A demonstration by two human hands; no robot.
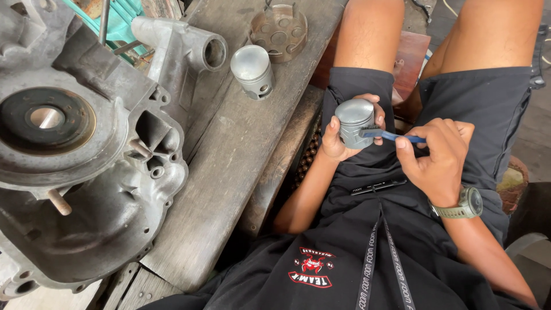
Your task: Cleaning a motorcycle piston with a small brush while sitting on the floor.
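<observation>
Down at the bottom of the frame a black shirt [344,258] with a red and white emblem fills the foreground, and a lanyard [376,258] runs up over it. On the right wrist sits an olive-green watch [468,204]. Just above it, right of centre, the right hand [436,158] is closed around the blue handle of a small toothbrush [390,135], whose bristled head touches the side of a grey metal piston [354,121]. The left hand [338,140] is wrapped around that piston from the left, fingers curled over its skirt and thumb behind, holding it upright over the lap, crown facing up. Both hands are close together, each clamped on its own thing. Under them lie black shorts [488,103], and a black pen-like clip [379,186] rests on the cloth just below the hands.

Left of the lap a worn wooden bench [229,161] runs diagonally up the frame. A large grey engine crankcase [86,155] takes up the left side of it, with a round bearing seat [47,119] in its face. Farther up, at upper centre, a second piston [252,70] lies tilted on the planks, well apart from the hands. Beyond it, at the top edge, rests a rusty round plate with holes [279,31]. Bare knees [367,34] reach toward the upper right.
</observation>
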